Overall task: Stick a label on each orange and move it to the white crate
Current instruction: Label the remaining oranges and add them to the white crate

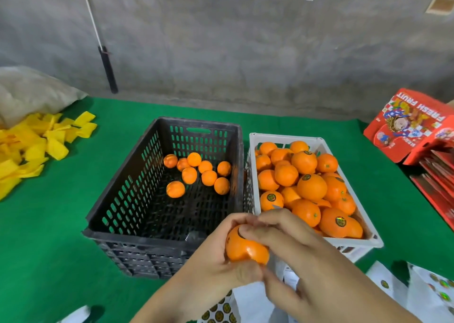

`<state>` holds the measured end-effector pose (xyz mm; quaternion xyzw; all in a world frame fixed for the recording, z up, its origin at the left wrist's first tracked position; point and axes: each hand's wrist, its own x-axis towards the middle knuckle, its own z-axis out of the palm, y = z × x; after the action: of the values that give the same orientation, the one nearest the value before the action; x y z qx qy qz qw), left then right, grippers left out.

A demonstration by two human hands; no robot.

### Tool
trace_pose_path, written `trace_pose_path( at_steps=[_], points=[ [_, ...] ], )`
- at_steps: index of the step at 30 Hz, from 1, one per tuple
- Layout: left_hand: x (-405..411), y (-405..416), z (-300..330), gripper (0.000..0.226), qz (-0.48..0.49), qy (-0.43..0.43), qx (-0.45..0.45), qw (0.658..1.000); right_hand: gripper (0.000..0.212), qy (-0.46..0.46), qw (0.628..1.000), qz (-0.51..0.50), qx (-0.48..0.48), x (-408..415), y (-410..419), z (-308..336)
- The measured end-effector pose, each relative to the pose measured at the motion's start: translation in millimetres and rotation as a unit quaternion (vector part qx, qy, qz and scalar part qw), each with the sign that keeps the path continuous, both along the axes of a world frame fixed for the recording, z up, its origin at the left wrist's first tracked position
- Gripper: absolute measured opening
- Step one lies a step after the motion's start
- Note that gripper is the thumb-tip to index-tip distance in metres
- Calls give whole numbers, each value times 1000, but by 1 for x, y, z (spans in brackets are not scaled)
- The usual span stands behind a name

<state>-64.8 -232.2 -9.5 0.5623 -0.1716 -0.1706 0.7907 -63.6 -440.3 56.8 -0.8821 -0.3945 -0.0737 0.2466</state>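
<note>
On the far left of the green felt tabletop lies a heap of crumpled yellow paper wrappers. Next comes the black perforated plastic crate, which holds nine loose oranges near its far end; I see no labels on them. In front of this crate, the left hand is curled around one round orange, cupping it from below and the side. The right hand comes over the top, and its fingertips press on a dark round sticker label on the fruit. To do this step well, I think the fingertip should rub from the middle of the label to its edge, so it lies flat on the curved skin, while the left hand keeps the fruit from turning. To the right stands the white plastic crate, heaped with labelled oranges. White sticker sheets lie near the front, and a red printed fruit carton stands far right
</note>
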Motion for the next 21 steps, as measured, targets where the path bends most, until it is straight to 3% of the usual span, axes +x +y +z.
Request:
trace_pose_path(
  at_steps=[3, 4, 5, 7, 10, 13, 17, 18, 21],
  points=[
    [7, -21, 9, 132, 70, 142, -80, 984, 64, 2, 1000, 6, -6, 5, -1, -9],
    [11, -29, 16, 137, 95, 178, -110, 973, 60, -7, 1000, 3, 14, 7, -1, -11],
    [11, -34, 21, 125, 120, 206, -129, 963, 56, -10, 999, -1, 44, 9, -1, -13],
    [21, -40, 30, 82, 168, 233, -81, 954, 56, -1, 994, -6, 113, 12, 0, -18],
    [31, -30, 14, 38, 147, 238, -36, 959, 61, -6, 982, -25, 188, 25, -1, -19],
    [28, -10, -8, 40, 217, 231, -122, 940, 63, -17, 976, -65, 209, 68, -4, -16],
    [36, 10, -21, 75, 286, 213, -161, 920, 63, -12, 981, -165, 102, 168, -3, -19],
    [38, 13, -22, 75, 284, 205, -154, 924, 60, -10, 981, -186, 53, 192, 0, -24],
    [41, 19, -18, 48, 226, 150, -115, 956, 53, 8, 974, -209, -82, 257, 6, -48]
  ],
)
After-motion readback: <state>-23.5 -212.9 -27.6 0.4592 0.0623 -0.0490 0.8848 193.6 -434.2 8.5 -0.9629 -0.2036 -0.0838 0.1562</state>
